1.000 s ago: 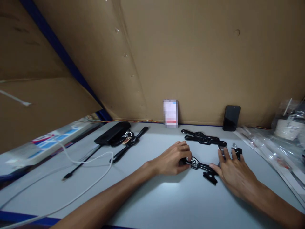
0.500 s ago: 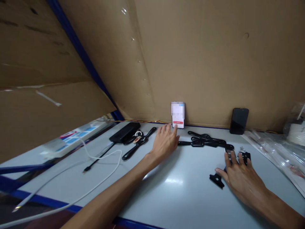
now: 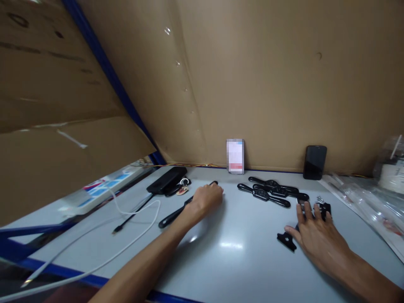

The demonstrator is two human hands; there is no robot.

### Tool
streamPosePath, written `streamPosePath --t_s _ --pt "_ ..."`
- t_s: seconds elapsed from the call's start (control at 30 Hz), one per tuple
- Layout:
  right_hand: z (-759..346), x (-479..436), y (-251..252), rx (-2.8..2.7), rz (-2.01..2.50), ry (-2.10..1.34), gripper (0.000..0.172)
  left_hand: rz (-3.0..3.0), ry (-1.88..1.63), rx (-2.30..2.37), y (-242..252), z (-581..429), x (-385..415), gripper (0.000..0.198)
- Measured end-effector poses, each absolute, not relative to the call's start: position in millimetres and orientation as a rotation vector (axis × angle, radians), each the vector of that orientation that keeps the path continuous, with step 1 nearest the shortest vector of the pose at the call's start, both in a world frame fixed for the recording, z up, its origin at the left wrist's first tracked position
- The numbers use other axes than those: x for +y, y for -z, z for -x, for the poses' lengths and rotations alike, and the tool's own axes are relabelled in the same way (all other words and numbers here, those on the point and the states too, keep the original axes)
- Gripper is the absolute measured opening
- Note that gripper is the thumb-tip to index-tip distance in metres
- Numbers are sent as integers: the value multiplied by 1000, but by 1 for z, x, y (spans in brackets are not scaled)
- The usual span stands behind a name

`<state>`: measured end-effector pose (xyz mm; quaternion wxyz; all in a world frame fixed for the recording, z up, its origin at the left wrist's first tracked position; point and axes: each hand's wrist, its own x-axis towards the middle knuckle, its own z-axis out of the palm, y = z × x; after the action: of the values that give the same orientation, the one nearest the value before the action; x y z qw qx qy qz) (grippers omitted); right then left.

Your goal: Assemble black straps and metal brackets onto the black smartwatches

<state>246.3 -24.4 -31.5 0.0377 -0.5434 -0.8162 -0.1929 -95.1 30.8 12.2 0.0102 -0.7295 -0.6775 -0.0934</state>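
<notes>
My left hand (image 3: 206,200) is closed around the middle of a black two-handled tool (image 3: 172,216), whose ends stick out on both sides of the fist. My right hand (image 3: 318,231) lies spread, palm down, over small black metal parts; one flat black plate (image 3: 286,242) shows beside its thumb, and another black part (image 3: 325,209) shows beyond its fingertips. Between the hands, farther back, several black two-handled tools (image 3: 261,194) lie close together, some overlapping.
A lit phone (image 3: 235,156) and a dark phone (image 3: 314,162) lean on the cardboard wall. At left are a black power bank (image 3: 167,180), a key ring (image 3: 184,182), white cables (image 3: 135,243) and a power strip (image 3: 107,190). Clear plastic bags (image 3: 366,206) lie at right.
My left hand has come back from near the lit phone and closed on the left tool, which has shifted toward me. The front tool of the group is now angled. My right hand stays in place.
</notes>
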Motion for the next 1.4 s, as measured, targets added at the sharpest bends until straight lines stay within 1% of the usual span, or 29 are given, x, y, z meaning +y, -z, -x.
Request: streamPosePath --t_s 0.1,0.17,0.23,0.33,0.43,0.63,0.8,0.87,0.93,1.07,1.17,1.23,1.3,1.4 --pt "-240 -27 26 -2509 1775 531 70 2334 60 -2031 -17 62 2 30" --pt "-235 -29 20 -2533 1858 486 70 2417 -32 -1912 -22 37 -19 38" --pt "-231 -31 13 -2559 1915 454 70 2522 -164 -1656 -27 14 -36 45" --pt "-228 -33 6 -2585 1939 439 71 2751 -7 -1297 -30 -6 -46 40" --pt "-227 -33 1 -2600 1959 416 71 2928 213 -1129 -23 -9 -40 41" --pt "-226 -35 -5 -2638 1977 339 74 3038 399 -1145 1 -2 -14 49" --pt "-226 -33 -2 -2592 1946 282 74 3054 389 -1260 12 -8 4 71" --pt "-227 -33 -2 -2575 1930 251 73 3061 420 -1280 13 -5 6 75" --pt "-229 -33 -5 -2581 1939 190 73 3086 488 -1234 11 2 6 73" --pt "-238 -32 -18 -2624 1972 0 70 3120 517 -1112 6 21 7 47" --pt "-243 -31 -31 -2654 1986 -59 68 3096 517 -1081 2 27 11 39" --pt "-242 -32 -37 -2663 1912 27 58 3054 527 -1105 -2 26 12 35" --pt "-236 -36 -40 -2660 1775 134 43 3001 516 -1163 -6 23 11 28" --pt "-225 -48 -36 -2721 1436 142 26 2981 514 -1256 -8 21 9 27"
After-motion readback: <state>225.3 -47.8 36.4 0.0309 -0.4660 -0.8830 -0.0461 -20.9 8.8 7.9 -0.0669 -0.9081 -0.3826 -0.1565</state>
